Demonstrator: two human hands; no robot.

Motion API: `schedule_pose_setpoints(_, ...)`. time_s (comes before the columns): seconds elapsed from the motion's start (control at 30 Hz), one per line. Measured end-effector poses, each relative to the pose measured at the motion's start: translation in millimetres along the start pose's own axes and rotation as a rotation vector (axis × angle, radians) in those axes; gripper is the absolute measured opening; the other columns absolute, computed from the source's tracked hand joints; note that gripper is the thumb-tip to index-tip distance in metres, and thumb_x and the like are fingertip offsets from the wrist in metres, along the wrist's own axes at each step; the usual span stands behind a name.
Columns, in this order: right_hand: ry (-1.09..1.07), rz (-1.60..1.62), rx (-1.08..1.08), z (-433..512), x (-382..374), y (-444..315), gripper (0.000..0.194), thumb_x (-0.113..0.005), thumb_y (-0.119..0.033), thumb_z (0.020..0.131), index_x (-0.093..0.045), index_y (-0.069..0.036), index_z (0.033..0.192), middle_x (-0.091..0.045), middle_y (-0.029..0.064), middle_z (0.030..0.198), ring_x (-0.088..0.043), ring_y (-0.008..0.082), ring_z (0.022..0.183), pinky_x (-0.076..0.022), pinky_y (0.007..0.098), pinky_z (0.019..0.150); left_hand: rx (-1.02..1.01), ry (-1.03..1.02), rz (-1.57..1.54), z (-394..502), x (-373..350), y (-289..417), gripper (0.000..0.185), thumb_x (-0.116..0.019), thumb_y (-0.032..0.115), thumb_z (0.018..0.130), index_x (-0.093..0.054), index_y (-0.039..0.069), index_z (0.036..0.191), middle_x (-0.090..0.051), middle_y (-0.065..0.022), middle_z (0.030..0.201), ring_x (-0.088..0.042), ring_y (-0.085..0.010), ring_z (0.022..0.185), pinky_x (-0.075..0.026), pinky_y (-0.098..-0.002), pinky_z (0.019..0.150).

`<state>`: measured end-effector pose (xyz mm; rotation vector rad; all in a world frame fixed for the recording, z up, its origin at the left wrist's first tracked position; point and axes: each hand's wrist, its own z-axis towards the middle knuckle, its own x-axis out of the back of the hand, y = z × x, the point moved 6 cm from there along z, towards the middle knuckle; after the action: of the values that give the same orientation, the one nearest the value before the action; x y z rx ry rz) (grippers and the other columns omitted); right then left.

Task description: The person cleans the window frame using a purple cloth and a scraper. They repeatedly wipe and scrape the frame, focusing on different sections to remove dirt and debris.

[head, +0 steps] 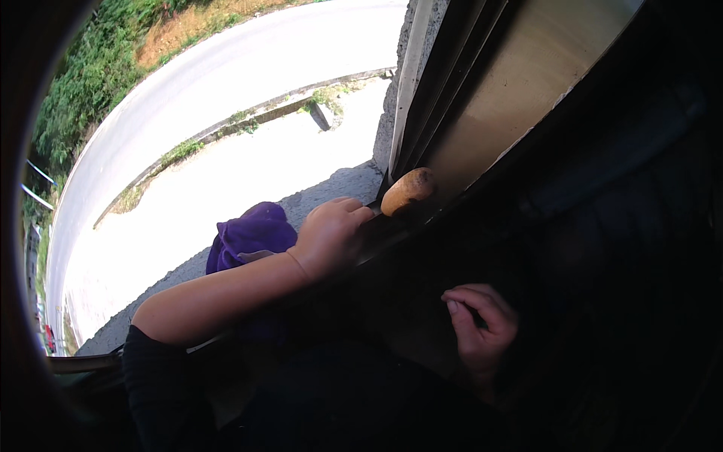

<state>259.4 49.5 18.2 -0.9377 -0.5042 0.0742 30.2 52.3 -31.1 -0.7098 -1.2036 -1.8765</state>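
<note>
My left hand (330, 234) is over the window ledge with its fingers curled down. Just past its fingertips, a short bit of metal leads to a rounded wooden tool handle (408, 192) with a dark, worn end. The hand seems to grip this tool by its metal part; the palm side is hidden, and I cannot tell what kind of tool it is. A bunched purple cloth (251, 234) lies on the ledge beside my left wrist. Lower right, in deep shade, my right hand (480, 327) has thumb and forefinger tips together, with nothing visible between them.
A dark window frame (452, 85) rises on the right, beside a brownish pane or panel (525, 85). The rough concrete ledge (339, 181) runs diagonally below. Outside lie a sunlit curved road (271, 45), a low kerb (271, 110) and green bushes (85, 101). Deep shadow hides the lower right.
</note>
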Motion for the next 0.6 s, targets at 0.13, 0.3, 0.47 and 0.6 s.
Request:
schedule_pose_setpoints(0.13,-0.016,-0.006,0.001,1.1,-3.6,-1.1,0.011,-0.066,0.001,0.085,-0.070,-0.003,0.094,-0.067,0.0069,0.085,-0.055,0.0044,0.058,-0.0402,0.0149,0.047,-0.034,-0.003,-0.029,1.1,1.7,-0.8,0.012,-0.061,0.009,0.075,-0.063,0.006,0.086,-0.058,-0.0106,0.081,-0.059,-0.0316,0.083,-0.049,-0.0432,0.068)
schedule_pose_setpoints(0.3,-0.033,-0.017,-0.015,2.1,-7.5,-2.4,0.011,-0.066,0.001,0.084,-0.070,-0.003,0.094,-0.067,0.0070,0.085,-0.056,0.0051,0.059,-0.0417,0.0154,0.047,-0.122,-0.066,-0.015,1.0,-3.5,0.6,0.012,-0.065,0.012,0.074,-0.060,0.006,0.083,-0.056,-0.0096,0.081,-0.058,-0.0307,0.083,-0.049,-0.0426,0.068)
schedule_pose_setpoints(0.47,-0.061,-0.025,-0.118,1.5,-12.3,-1.1,0.011,-0.062,0.004,0.083,-0.069,-0.001,0.090,-0.066,0.0096,0.085,-0.064,0.0118,0.072,-0.0513,0.0205,0.061,-0.117,-0.055,-0.010,-0.1,-0.8,2.0,0.016,-0.068,0.016,0.073,-0.057,0.006,0.081,-0.055,-0.0088,0.082,-0.058,-0.0291,0.083,-0.050,-0.0416,0.067)
schedule_pose_setpoints(0.6,-0.069,-0.028,-0.139,1.4,-16.6,0.6,0.011,-0.062,0.004,0.082,-0.069,-0.001,0.090,-0.066,0.0097,0.085,-0.064,0.0120,0.071,-0.0516,0.0209,0.061,-0.172,-0.085,0.002,-1.4,-5.5,4.0,0.017,-0.068,0.017,0.073,-0.057,0.006,0.082,-0.055,-0.0086,0.082,-0.058,-0.0287,0.083,-0.050,-0.0414,0.066)
